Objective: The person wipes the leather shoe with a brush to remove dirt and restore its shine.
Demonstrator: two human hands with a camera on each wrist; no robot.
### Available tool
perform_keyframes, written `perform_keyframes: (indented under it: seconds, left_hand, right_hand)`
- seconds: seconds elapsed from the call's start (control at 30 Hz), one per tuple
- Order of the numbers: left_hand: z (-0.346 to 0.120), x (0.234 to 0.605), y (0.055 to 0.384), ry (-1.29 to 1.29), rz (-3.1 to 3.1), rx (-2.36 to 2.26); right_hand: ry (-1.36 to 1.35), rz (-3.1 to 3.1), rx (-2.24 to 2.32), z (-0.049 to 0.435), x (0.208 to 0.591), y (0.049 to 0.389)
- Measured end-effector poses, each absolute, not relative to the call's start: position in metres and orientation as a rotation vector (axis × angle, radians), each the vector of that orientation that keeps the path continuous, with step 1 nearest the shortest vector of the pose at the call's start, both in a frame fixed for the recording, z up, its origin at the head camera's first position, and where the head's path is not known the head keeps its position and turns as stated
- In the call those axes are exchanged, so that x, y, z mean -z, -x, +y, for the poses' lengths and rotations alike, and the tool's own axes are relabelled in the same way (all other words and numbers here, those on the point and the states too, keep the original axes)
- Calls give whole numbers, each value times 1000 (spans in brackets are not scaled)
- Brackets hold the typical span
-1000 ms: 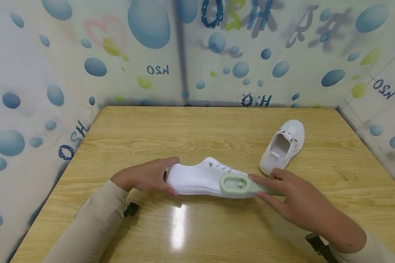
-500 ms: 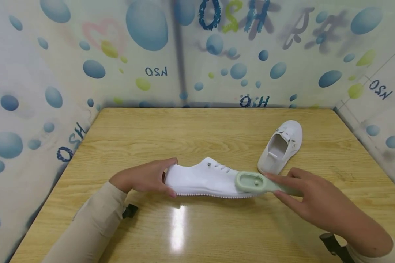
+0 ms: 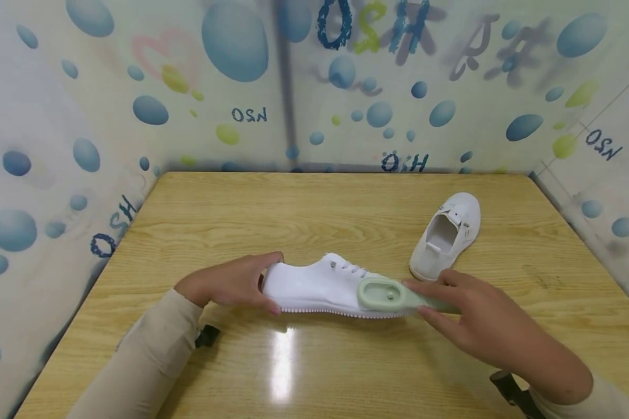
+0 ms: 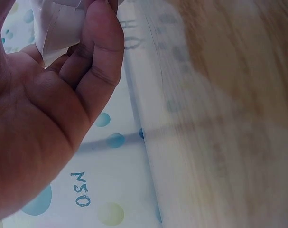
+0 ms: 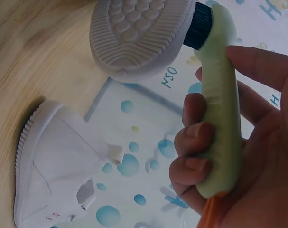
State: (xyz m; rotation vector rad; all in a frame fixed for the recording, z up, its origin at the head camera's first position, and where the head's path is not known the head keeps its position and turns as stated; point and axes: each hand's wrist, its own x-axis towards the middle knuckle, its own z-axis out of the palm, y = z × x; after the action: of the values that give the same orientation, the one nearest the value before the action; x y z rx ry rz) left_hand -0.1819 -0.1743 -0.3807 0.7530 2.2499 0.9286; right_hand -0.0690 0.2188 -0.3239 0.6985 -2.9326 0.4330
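Observation:
A white lace-up shoe (image 3: 309,285) lies side-on across the middle of the table, toe to the right. My left hand (image 3: 236,282) grips its heel, thumb near the sole and fingers behind; the left wrist view shows the heel (image 4: 60,28) between them. In my right hand (image 3: 482,320) is a pale green brush (image 3: 382,294), its handle (image 5: 222,118) wrapped by the fingers. The brush's dark bristles (image 5: 199,26) meet the shoe's side near the toe, beside the patterned sole (image 5: 139,33). An orange cord (image 5: 211,211) hangs from the handle's end.
The second white shoe (image 3: 444,235) stands at the right rear, toe pointing back, close beyond my right hand. The wooden table (image 3: 251,209) meets a wall (image 3: 314,87) with blue and green spots at its back edge.
The brush in my right hand moved right toward the toe, then back left along the shoe's side. My left hand keeps its hold on the heel, and the shoe stays in place.

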Motion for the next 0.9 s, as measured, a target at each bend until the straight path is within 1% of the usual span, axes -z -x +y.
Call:
perform_keyframes:
  seconds: [0.3, 0.63, 0.9]
  left_hand:
    - [-175, 381, 182, -757, 2243, -931]
    - [-174, 381, 182, -767, 2249, -916]
    - [-175, 381, 181, -779, 2241, -940]
  right_hand:
    - [-706, -2975, -421, 205, 325, 70]
    - [-779, -2904, -426, 187, 335, 75]
    - [-785, -2868, -414, 178, 337, 74]
